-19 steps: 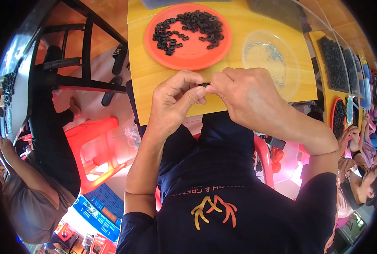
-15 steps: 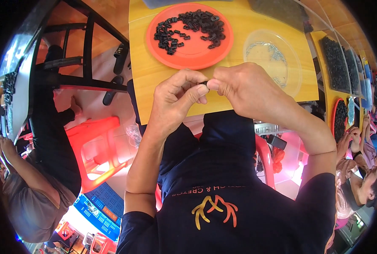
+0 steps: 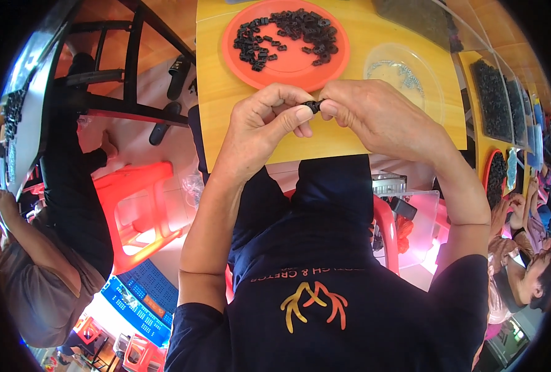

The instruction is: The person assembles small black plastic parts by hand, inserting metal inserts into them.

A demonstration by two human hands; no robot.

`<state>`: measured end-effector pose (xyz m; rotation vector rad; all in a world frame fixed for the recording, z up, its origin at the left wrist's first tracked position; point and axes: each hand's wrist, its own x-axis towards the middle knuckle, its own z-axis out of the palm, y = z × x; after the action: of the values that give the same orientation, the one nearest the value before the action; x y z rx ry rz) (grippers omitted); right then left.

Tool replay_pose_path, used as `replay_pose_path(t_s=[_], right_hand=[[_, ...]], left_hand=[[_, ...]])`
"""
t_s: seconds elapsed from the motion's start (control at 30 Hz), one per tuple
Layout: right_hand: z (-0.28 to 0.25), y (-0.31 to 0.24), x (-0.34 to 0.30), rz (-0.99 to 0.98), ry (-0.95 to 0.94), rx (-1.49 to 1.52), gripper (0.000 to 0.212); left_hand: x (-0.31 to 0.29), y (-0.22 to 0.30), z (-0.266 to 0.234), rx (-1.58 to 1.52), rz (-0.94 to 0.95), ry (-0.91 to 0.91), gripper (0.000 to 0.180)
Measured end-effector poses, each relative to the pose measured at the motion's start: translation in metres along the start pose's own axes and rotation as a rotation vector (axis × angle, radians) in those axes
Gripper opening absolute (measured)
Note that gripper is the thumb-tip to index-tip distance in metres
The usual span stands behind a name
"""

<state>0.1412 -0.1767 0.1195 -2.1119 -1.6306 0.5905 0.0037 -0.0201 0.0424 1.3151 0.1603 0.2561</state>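
Observation:
Above the near part of the yellow table, my two hands meet with a small black plastic part between them. My left hand pinches it between thumb and fingers. From the other side, the thumb and curled fingers of my right hand grip its right end. Whether it is one piece or two joined ones, I cannot tell. Just beyond my hands lies a round red plate with many small black plastic parts heaped along its far side. A clear round dish holding tiny silvery pieces sits beyond my right hand.
A clear bin of black parts stands on the right. Red plastic stools and a blue plastic crate are at left on the floor. One person sits at far left, others at far right.
The black part shows more between my fingertips, and my hands are slightly farther apart. The plate and table appear shifted up and to the right in the view.

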Motion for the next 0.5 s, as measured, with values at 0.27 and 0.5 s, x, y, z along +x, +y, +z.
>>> replay_pose_path(t_s=[0.27,0.5], right_hand=[[0.007,-0.018,-0.008,0.010,0.130,-0.213,0.016],[0.002,0.002,0.002,0.111,-0.030,0.107,0.024]], left_hand=[[-0.003,0.002,0.009,0.046,-0.002,-0.011,0.012],[-0.006,-0.002,0.000,-0.020,-0.060,-0.009,0.014]])
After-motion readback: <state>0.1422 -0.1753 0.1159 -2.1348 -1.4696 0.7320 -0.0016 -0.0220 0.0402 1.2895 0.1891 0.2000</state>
